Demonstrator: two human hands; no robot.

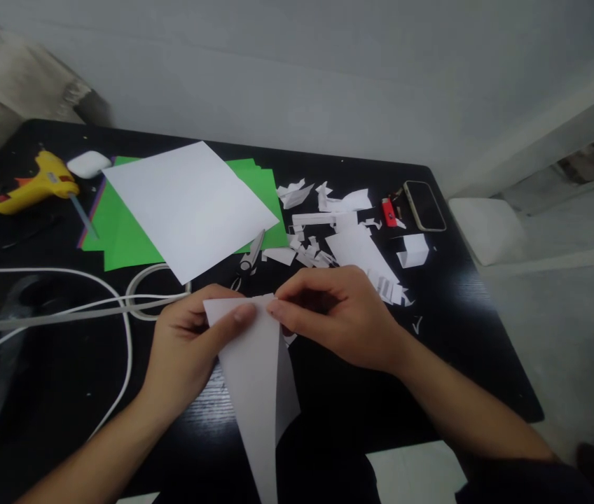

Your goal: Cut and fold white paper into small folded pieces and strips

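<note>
A folded sheet of white paper (252, 378) hangs between my hands over the table's near side, narrowing to a point at the bottom. My left hand (192, 336) grips its upper left, thumb flat on the front and fingers behind. At the top right corner, my right hand (339, 315) pinches the paper's edge between thumb and forefinger. Just beyond the paper lie partly opened scissors (249, 260), their blades touching a white sheet (189, 210) that rests on green sheets (132, 245). White paper scraps (310, 248) are scattered past my right hand.
On the black table (486, 350) are a yellow glue gun (47, 182) at far left, a white case (88, 164), a red lighter (389, 212) and a phone (424, 206). White cables (126, 343) loop across the left side. A grey wall (302, 84) stands behind.
</note>
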